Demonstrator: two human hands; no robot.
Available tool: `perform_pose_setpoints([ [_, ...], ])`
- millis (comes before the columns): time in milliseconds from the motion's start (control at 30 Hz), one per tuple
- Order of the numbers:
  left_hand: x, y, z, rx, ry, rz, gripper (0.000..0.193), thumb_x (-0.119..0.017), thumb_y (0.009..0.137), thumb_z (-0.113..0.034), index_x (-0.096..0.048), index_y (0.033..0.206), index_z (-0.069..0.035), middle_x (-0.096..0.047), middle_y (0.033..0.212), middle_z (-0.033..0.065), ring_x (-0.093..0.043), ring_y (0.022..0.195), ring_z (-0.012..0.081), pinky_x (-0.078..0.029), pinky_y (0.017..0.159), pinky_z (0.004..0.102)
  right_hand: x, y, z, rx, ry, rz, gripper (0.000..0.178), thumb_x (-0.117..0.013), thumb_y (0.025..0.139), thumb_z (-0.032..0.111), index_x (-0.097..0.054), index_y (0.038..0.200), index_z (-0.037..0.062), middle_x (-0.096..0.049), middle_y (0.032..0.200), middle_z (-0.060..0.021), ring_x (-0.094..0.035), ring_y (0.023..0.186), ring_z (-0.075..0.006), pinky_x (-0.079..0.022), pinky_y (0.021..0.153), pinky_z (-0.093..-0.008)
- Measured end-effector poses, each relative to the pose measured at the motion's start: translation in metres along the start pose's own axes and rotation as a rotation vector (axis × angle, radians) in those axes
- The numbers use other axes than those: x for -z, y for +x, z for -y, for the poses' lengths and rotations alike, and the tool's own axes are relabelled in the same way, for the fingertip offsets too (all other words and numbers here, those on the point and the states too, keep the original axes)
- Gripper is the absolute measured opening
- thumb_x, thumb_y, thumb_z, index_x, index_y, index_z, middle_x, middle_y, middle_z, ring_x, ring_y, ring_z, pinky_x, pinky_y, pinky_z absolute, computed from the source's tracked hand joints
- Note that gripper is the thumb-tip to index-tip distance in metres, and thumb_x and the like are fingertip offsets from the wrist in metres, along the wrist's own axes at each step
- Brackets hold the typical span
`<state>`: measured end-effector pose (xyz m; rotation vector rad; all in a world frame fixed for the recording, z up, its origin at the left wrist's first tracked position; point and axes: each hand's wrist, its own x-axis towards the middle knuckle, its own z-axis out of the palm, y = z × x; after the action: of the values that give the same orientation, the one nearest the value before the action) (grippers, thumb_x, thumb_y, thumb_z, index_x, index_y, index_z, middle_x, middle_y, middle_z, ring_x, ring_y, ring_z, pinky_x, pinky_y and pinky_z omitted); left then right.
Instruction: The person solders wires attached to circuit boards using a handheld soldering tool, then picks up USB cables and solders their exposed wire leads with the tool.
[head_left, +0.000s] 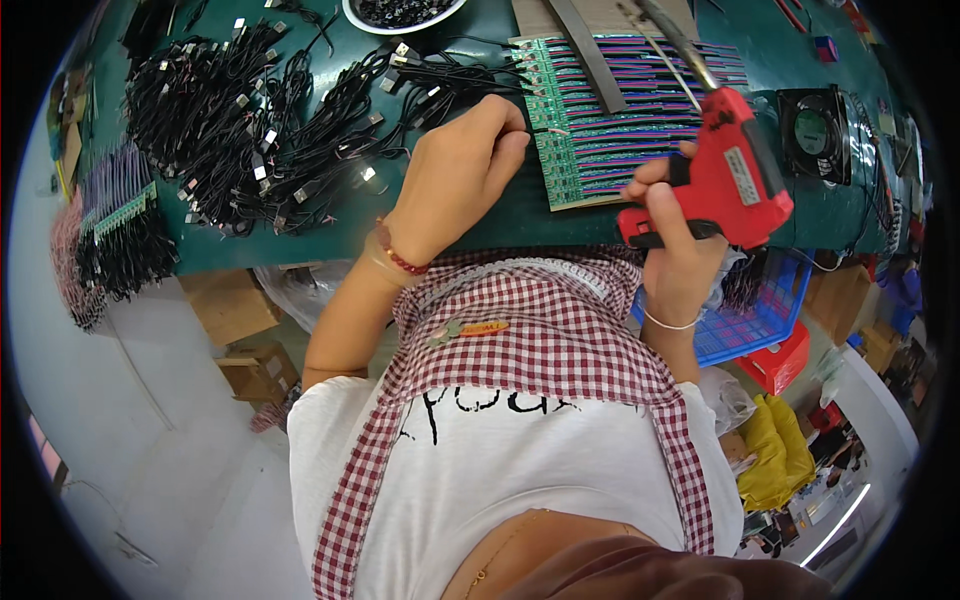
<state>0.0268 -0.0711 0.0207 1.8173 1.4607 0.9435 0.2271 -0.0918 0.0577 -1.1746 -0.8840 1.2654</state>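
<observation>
My right hand is wrapped round the handle of a red soldering gun. Its metal tip points up and away, over a row of green circuit boards with thin coloured wires running to the right. My left hand is closed at the left edge of those boards, fingers curled and thumb pressed in. What it grips, if anything, is hidden behind the hand. Just beyond it, black USB cables reach toward the boards' left ends. A grey metal bar lies across the boards at their far side.
A large heap of black USB cables covers the left of the green table. At the back stands a white bowl of small dark parts. To the right is a black fan. Below the table edge sits a blue basket.
</observation>
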Motion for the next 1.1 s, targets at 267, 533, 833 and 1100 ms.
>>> perform_pose_setpoints([
  [267,-0.007,-0.005,-0.032,0.023,-0.255,-0.032,0.010,-0.063,0.078,-0.008,-0.056,0.081,-0.002,-0.054,0.055,0.0048,-0.048,0.043,0.0088,-0.036,0.042,0.0233,-0.024,0.004,-0.002,-0.013,-0.151,0.131,0.015,-0.061,0.081,-0.001,-0.058,0.096,-0.0015,-0.061,0.092,-0.0065,-0.059,0.083,-0.0126,-0.048,0.073,-0.0250],
  [533,-0.002,-0.006,-0.045,0.123,-0.370,0.089,0.005,-0.059,0.077,-0.003,-0.056,0.076,0.001,-0.055,0.054,0.0006,-0.048,0.049,0.0008,-0.035,0.046,0.0174,-0.023,0.004,0.000,0.138,-0.322,0.262,0.013,-0.058,0.082,0.000,-0.057,0.095,-0.0001,-0.058,0.084,-0.0038,-0.055,0.078,-0.0116,-0.046,0.067,-0.0261],
  [833,0.007,-0.002,-0.040,0.291,-0.590,0.358,0.007,-0.058,0.078,-0.006,-0.056,0.078,0.001,-0.053,0.062,-0.0023,-0.042,0.055,0.0005,-0.033,0.048,0.0180,-0.009,0.009,-0.002,0.283,-0.397,0.472,0.043,-0.058,0.077,-0.010,-0.044,0.116,-0.0040,-0.058,0.085,-0.0090,-0.055,0.075,-0.0133,-0.046,0.067,-0.0252],
  [1100,0.000,-0.004,-0.049,0.157,-0.457,0.157,0.006,-0.060,0.078,-0.003,-0.054,0.079,0.000,-0.053,0.068,-0.0009,-0.042,0.056,0.0013,-0.033,0.047,0.0179,-0.018,0.009,-0.005,0.041,-0.187,0.170,0.015,-0.060,0.078,-0.003,-0.058,0.093,-0.0012,-0.060,0.082,-0.0023,-0.057,0.075,-0.0104,-0.047,0.066,-0.0249],
])
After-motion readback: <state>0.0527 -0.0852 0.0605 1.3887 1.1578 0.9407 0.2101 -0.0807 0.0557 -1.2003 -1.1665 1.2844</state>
